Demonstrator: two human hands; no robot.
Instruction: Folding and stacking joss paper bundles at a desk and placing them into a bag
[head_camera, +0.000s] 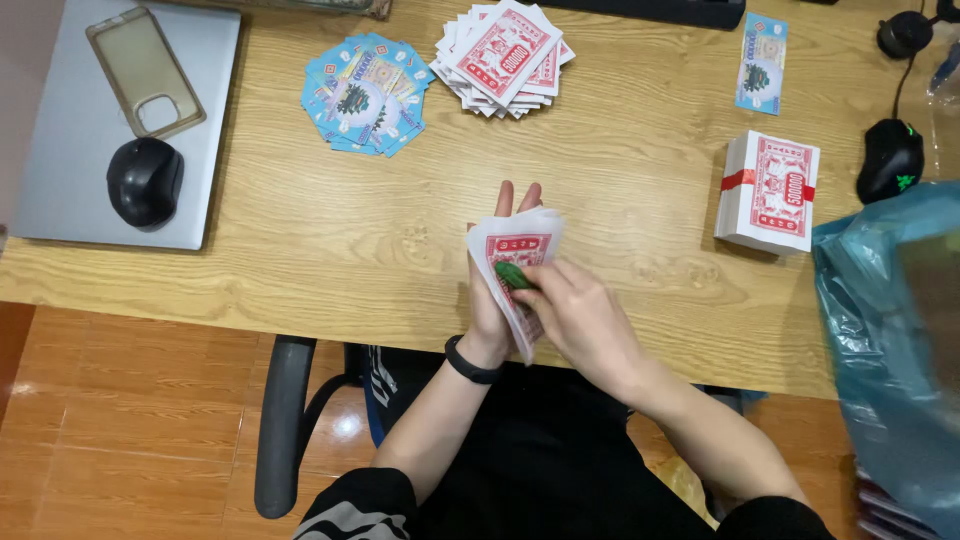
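Note:
My left hand (497, 300) holds a fanned wad of red and white paper notes (520, 245) upright over the near edge of the wooden table (300, 230); its fingertips show above the notes. My right hand (580, 315) lies against the front of the wad and pinches a small green object (512, 275) on the notes. A black band sits on my left wrist.
At the back lie a fanned pile of blue notes (367, 95), a fanned pile of red notes (503, 58) and a single blue note (762, 62). A banded red bundle (768, 192) stands right. Laptop (60, 140), phone case, two mice, blue plastic bag (890, 350).

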